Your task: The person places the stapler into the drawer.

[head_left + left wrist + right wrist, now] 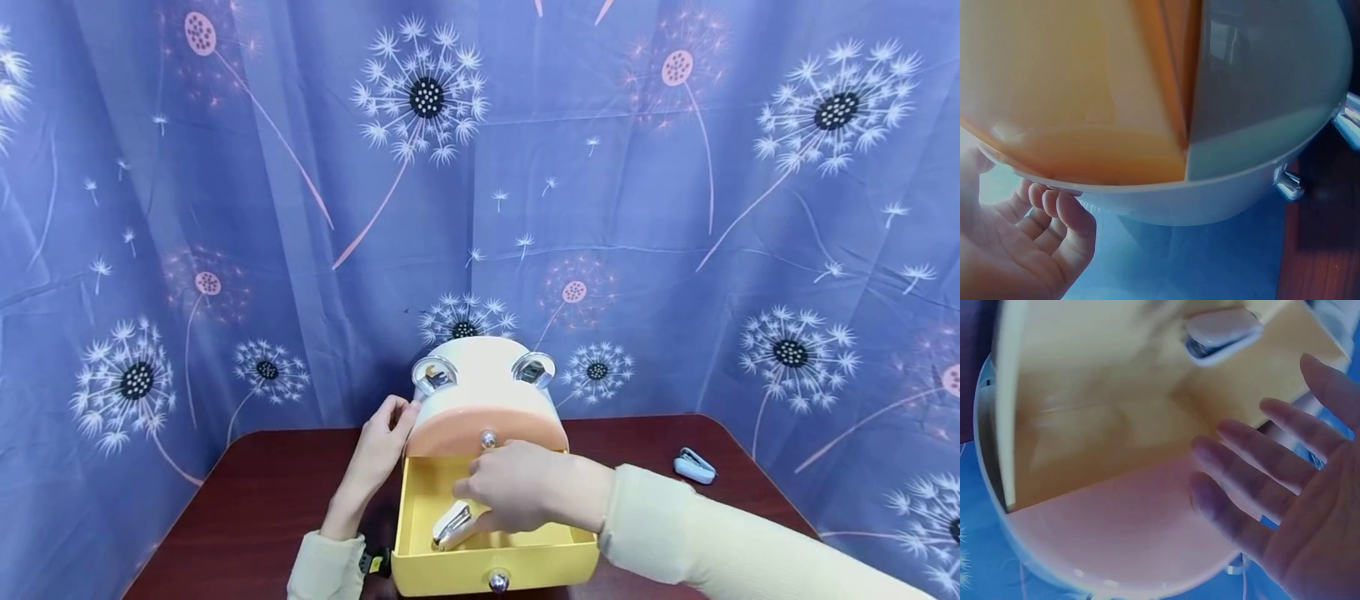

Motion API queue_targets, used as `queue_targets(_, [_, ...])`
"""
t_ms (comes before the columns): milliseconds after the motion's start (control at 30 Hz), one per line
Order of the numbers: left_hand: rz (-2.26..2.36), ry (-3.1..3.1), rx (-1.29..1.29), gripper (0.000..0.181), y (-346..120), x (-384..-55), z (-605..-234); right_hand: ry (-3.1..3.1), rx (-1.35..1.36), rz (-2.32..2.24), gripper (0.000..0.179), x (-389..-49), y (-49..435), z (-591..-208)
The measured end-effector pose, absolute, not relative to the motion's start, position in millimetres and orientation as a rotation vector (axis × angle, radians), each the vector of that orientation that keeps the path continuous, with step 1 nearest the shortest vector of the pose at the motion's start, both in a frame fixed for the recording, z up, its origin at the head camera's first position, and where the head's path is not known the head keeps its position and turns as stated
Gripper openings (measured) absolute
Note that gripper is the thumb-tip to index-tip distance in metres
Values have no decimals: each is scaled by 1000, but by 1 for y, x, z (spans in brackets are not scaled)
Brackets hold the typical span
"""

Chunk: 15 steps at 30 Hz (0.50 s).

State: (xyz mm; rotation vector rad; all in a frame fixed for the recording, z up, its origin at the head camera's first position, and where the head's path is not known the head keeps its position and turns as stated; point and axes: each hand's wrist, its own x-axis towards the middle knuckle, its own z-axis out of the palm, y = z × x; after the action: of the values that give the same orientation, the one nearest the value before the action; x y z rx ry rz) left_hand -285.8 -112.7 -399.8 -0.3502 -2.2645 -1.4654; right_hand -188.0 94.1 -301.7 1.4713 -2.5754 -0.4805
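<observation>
A rounded white desktop drawer box [480,379] has a pink-orange upper drawer front [457,429] that is closed. Its yellow lower drawer [431,575] is pulled out. Inside that drawer lies a small white stapler [452,523], seen too in the right wrist view [1222,331]. My right hand [517,487] hovers over the drawer beside the stapler, its fingers spread apart with nothing between them in the right wrist view. On the box's left side rests my left hand [382,437]; the left wrist view shows its fingers loosely bent, fingertips [1072,209] at the white rim.
A light blue stapler [695,467] lies on the dark red-brown table [277,492], right of the box. Silver round knobs [498,581] stick out of the drawer fronts. Chrome-rimmed eye shapes [435,375] stand on the box top. Behind hangs a blue dandelion-print curtain [525,208].
</observation>
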Motion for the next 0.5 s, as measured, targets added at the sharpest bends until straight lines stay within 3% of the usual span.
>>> queue_targets(233, [-1459, -2265, -342, 27, -113, -288, -400, -2647, 1411, -168, 37, -186, 134, -286])
queue_targets(500, [-1492, -2262, -338, 28, -112, -289, -402, -2768, 1092, 374, 44, -178, 186, -283])
